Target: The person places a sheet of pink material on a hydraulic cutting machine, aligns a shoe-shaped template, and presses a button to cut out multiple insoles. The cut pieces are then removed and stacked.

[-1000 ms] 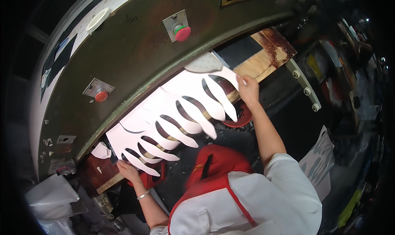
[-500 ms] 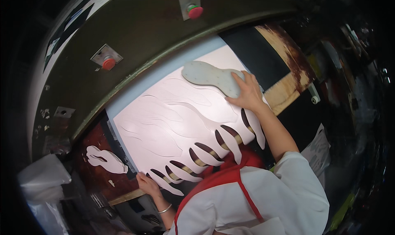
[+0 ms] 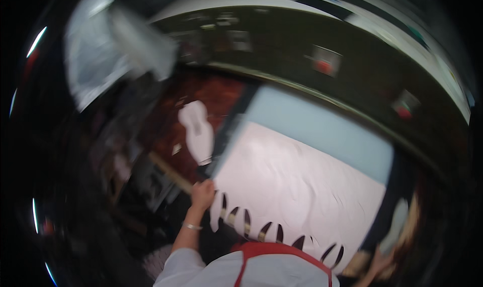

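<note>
A pale pink sheet (image 3: 297, 181) lies on a blue-grey board (image 3: 322, 126). Sole-shaped outlines are cut into it, and dark openings run along its near edge. My left hand (image 3: 203, 192) is closed on the sheet's near left corner. Off the sheet's right side, my right hand (image 3: 382, 261) holds the lower end of a grey sole-shaped cutting die (image 3: 397, 221). The die stands tilted at the right edge of the board, and motion blurs both it and my fingers.
Cut pink sole pieces (image 3: 197, 131) lie on a reddish-brown surface (image 3: 171, 101) left of the board. Behind the board runs a dark green machine beam (image 3: 282, 40) with red push buttons (image 3: 323, 65). Clear plastic bags (image 3: 100, 50) hang at the far left.
My right hand has carried the die off the sheet to the right. The sheet has slid toward me, baring more board behind it. My left hand stays on its corner. The view has swung left.
</note>
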Motion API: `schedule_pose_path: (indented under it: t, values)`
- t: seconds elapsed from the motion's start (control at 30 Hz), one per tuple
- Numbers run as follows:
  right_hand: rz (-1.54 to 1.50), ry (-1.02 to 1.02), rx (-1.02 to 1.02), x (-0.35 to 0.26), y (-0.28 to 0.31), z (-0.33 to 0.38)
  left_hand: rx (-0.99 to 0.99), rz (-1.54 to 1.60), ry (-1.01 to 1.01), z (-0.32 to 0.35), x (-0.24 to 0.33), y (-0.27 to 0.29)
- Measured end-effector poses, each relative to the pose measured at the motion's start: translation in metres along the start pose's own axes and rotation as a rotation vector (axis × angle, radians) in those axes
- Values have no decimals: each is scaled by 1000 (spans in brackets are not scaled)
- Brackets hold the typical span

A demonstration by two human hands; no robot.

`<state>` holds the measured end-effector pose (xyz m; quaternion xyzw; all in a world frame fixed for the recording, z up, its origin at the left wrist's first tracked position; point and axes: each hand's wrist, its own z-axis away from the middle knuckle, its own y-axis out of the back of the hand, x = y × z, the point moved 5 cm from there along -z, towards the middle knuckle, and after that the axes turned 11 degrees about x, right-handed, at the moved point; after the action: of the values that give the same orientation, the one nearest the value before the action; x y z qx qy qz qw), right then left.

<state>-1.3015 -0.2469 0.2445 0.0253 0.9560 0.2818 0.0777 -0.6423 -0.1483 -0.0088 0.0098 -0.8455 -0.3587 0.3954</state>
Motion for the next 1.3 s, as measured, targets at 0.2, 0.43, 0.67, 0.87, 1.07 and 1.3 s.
schedule_pose_path:
  t: [0.2, 0.43, 0.67, 0.87, 1.07, 1.3]
  values:
    - [140, 541, 177, -65, 22, 70, 436, 337, -7, -82, 101, 45]
    - [-1009, -798, -858, -121, 13, 101, -180, 954, -1037, 73, 360, -28]
    - [-1742, -641, -861, -141, -6, 99, -512, 1036, -1122, 110, 404, -29]
    - [-1616, -977, -482, -154, -37, 107, -663, 1076, -705, 97, 383, -65]
    - [-1081, -853, -518, -123, -33, 125, 60, 1368, 413, -108, 283, -8]
    - [-505, -1, -144, -154, 9, 99, 1074, 1026, -344, -220, 190, 185]
